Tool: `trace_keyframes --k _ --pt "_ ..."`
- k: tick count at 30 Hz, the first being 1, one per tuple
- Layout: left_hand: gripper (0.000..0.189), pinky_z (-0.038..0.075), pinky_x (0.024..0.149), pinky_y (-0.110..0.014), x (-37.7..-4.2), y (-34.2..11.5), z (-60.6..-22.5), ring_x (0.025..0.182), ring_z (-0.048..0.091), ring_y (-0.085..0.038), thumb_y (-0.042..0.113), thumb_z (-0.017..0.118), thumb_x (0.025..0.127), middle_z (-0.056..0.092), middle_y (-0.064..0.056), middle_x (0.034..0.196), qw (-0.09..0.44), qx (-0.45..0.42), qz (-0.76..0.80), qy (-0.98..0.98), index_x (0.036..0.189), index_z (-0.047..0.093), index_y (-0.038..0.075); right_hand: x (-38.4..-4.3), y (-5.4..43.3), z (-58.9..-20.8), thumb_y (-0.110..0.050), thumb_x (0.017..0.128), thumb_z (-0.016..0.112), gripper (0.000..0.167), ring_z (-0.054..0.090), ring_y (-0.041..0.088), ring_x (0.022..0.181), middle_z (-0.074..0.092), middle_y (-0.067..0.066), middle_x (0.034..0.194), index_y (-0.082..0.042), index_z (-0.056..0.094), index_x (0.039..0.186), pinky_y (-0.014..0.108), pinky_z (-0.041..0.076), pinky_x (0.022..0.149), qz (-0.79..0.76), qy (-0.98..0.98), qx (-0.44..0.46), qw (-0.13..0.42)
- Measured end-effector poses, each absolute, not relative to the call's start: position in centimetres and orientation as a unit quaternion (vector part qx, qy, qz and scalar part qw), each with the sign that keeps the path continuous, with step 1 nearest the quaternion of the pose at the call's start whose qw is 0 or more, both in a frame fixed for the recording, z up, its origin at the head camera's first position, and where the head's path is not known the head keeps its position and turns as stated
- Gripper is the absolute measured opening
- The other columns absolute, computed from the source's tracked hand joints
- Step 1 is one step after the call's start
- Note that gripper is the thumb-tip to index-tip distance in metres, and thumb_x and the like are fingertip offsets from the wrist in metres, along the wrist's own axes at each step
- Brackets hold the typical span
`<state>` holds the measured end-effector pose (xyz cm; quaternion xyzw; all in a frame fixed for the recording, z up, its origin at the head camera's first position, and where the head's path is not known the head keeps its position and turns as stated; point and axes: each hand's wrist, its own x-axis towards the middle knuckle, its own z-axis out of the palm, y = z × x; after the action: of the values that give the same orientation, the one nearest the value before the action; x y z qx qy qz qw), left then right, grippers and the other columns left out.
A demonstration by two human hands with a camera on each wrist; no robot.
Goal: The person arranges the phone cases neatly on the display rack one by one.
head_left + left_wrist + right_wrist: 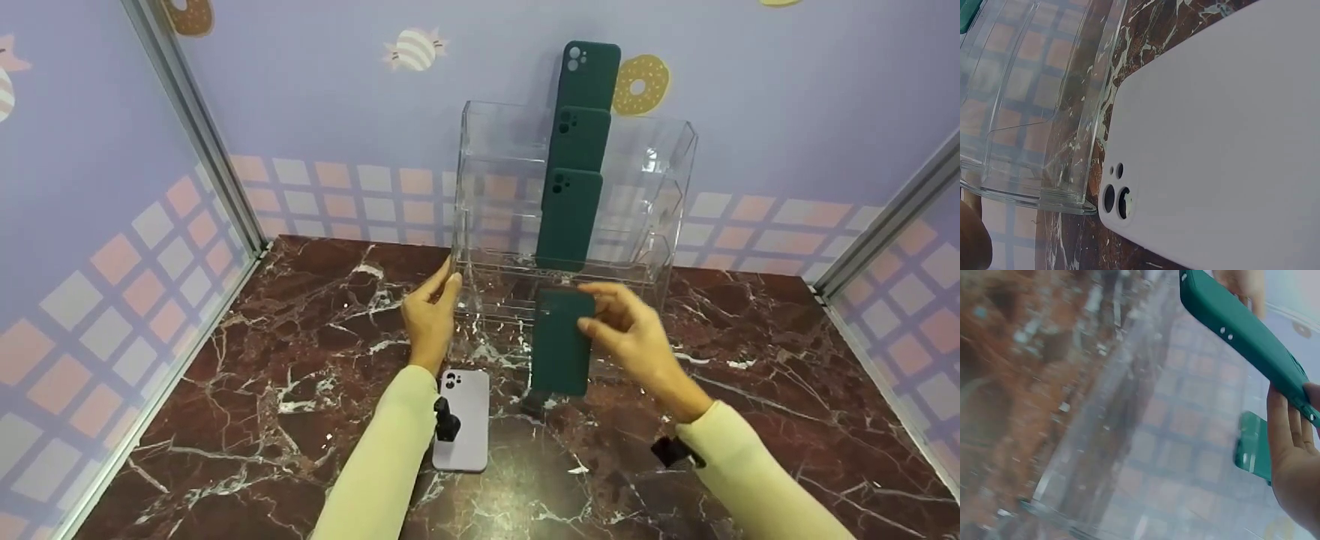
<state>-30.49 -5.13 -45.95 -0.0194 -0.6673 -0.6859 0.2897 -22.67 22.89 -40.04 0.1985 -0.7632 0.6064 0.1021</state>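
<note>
My right hand [630,334] pinches a dark green phone case [561,345] by its upper right edge, just in front of the lowest part of a clear stepped display stand [487,259]. Fingers and thumb lie on opposite faces of that green case [1241,332] in the right wrist view. My left hand [431,319] grips the stand's left side panel, with the thumb in front. A left thumb [974,239] shows beside the stand's edge in the left wrist view. Three more green phone cases [570,217] stand in the tiers, one behind another.
A pale lilac phone case [469,420] lies on the dark red marbled table [262,450] under my left forearm, camera cutouts away from me. Patterned panels [337,127] rise behind and at both sides, joined by metal corner posts [202,127].
</note>
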Motion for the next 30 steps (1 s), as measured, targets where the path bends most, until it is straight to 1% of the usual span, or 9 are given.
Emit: trace_keyframes --k 2,5,8,12,15,19,26,30 --pt "0.030 0.057 0.098 -0.032 -30.4 -5.2 -45.9 0.115 0.073 -0.020 0.010 0.078 0.099 0.074 -0.007 0.127 0.286 -0.015 -0.686 -0.669 0.129 0.077 0.010 -23.1 22.8 -39.2 0.016 0.091 0.072 0.049 0.067 0.025 0.075 0.072 0.021 0.097 0.000 0.064 0.137 0.028 0.059 0.065 0.606 -0.760 0.201 0.125" --pt "0.030 0.056 0.100 -0.032 -30.4 -5.2 -45.9 0.117 0.072 -0.019 0.010 0.078 0.099 0.074 -0.006 0.127 0.285 -0.007 -0.682 -0.674 0.129 0.077 0.011 -23.8 22.7 -38.0 0.017 0.090 0.073 0.048 0.067 0.023 0.075 0.072 0.021 0.097 0.002 0.065 0.135 0.026 0.057 0.066 0.609 -0.753 0.198 0.151" --pt "0.030 0.056 0.101 -0.032 -30.4 -5.2 -45.9 0.117 0.072 -0.020 0.010 0.078 0.098 0.074 -0.005 0.126 0.291 -0.003 -0.677 -0.677 0.128 0.078 0.010 -24.5 22.5 -37.0 0.019 0.090 0.072 0.046 0.071 0.021 0.080 0.073 0.021 0.100 0.004 0.065 0.133 0.028 0.061 0.072 0.619 -0.741 0.199 0.168" --pt "0.030 0.055 0.103 -0.032 -30.4 -5.1 -45.8 0.119 0.071 -0.020 0.011 0.079 0.098 0.074 -0.005 0.126 0.293 -0.002 -0.673 -0.679 0.127 0.078 0.010 -25.4 22.4 -35.9 0.019 0.091 0.070 0.044 0.072 0.021 0.079 0.074 0.019 0.100 0.004 0.065 0.132 0.031 0.063 0.068 0.628 -0.730 0.196 0.185" --pt "0.030 0.053 0.105 -0.032 -30.4 -5.1 -45.8 0.122 0.069 -0.020 0.012 0.079 0.098 0.073 -0.006 0.127 0.291 -0.002 -0.671 -0.682 0.128 0.078 0.011 -26.1 22.5 -35.3 0.019 0.091 0.070 0.043 0.072 0.020 0.079 0.074 0.018 0.100 0.005 0.066 0.131 0.031 0.064 0.071 0.637 -0.720 0.194 0.197" --pt "0.030 0.053 0.105 -0.032 -30.4 -5.1 -45.8 0.122 0.069 -0.020 0.013 0.079 0.098 0.073 -0.007 0.128 0.289 -0.004 -0.669 -0.685 0.129 0.077 0.011 -26.9 22.6 -34.8 0.019 0.091 0.070 0.041 0.072 0.019 0.084 0.075 0.016 0.101 0.006 0.067 0.130 0.030 0.062 0.081 0.645 -0.707 0.197 0.215" --pt "0.030 0.053 0.106 -0.033 -30.3 -5.1 -45.8 0.122 0.069 -0.020 0.015 0.079 0.099 0.073 -0.005 0.128 0.283 -0.001 -0.672 -0.685 0.129 0.078 0.014 -28.2 22.6 -34.9 0.016 0.095 0.069 0.040 0.072 0.022 0.089 0.075 0.018 0.107 0.000 0.069 0.132 0.030 0.062 0.085 0.635 -0.710 0.199 0.231" --pt "0.031 0.054 0.105 -0.033 -30.3 -5.1 -45.7 0.121 0.070 -0.019 0.016 0.078 0.099 0.073 -0.004 0.129 0.276 0.003 -0.674 -0.685 0.130 0.077 0.014 -29.0 22.5 -35.6 0.016 0.095 0.070 0.040 0.073 0.023 0.090 0.074 0.019 0.108 0.000 0.069 0.132 0.030 0.061 0.085 0.631 -0.714 0.195 0.233"
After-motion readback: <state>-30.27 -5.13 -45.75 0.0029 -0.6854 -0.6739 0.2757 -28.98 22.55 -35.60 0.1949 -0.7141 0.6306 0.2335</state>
